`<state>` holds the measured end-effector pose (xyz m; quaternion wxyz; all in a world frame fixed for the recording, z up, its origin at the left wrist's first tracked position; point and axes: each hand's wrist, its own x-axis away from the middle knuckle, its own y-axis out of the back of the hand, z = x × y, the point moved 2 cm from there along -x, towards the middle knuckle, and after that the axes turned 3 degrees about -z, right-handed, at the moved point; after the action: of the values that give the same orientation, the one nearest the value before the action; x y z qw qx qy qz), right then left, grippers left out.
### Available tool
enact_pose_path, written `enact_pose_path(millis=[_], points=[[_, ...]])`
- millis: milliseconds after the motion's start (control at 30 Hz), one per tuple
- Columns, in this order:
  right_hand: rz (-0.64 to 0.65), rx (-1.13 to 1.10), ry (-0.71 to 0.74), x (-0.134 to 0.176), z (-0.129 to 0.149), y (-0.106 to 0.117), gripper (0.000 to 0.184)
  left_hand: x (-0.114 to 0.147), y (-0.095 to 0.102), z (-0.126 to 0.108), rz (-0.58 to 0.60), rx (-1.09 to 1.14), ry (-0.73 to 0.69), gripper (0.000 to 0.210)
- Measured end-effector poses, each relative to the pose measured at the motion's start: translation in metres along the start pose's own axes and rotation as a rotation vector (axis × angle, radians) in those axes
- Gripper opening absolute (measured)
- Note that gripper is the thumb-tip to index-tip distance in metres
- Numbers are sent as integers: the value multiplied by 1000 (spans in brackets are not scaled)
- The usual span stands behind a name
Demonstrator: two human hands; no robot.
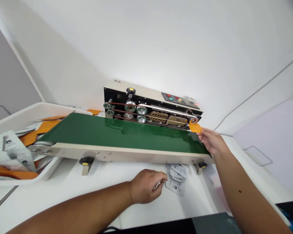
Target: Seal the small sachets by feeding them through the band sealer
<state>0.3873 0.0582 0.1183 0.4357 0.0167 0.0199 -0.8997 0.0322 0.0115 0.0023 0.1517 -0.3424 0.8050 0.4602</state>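
The right hand (212, 140) pinches an orange packet (195, 128), a sealer (146, 93) to its left. The left hand (146, 187) curls beside pouches (177, 175), grip unclear.

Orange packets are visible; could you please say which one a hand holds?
The orange packet in the right hand, at the band sealer; the others lie in the white bin.

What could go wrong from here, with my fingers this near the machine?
Your right hand holds an orange packet close to the end rollers, so fingers might get pinched if those turn. The packets heaped in the white bin crowd the green belt's left end; one could snag there. The loose pile by your left hand might slide if bumped.
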Motion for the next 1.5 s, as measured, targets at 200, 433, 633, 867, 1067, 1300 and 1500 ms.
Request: enact_pose_path(millis=[200, 433, 633, 867, 1067, 1300, 1500], points=[[-19, 189, 24, 12, 5, -20, 31, -2, -2, 1, 43, -25, -4, 21], [-264, 415, 802, 102, -2, -28, 23, 2, -11, 11, 250, -9, -43, 58], [576, 585, 1069, 173, -58, -55, 23, 8, -14, 15, 495, -75, 7, 73], [732, 638, 484, 158, -116, -63, 13, 1, -9, 8, 481, -103, 17, 71], [797, 405, 141, 157, -128, -67, 21, 2, -10, 8, 479, -102, 48, 74], [825, 33, -102, 158, -136, -67, 40, 3, -9, 6, 484, -102, 12, 69], [847, -237, -247, 161, -136, -75, 49, -1, -13, 6, 384, -195, -52, 54]])
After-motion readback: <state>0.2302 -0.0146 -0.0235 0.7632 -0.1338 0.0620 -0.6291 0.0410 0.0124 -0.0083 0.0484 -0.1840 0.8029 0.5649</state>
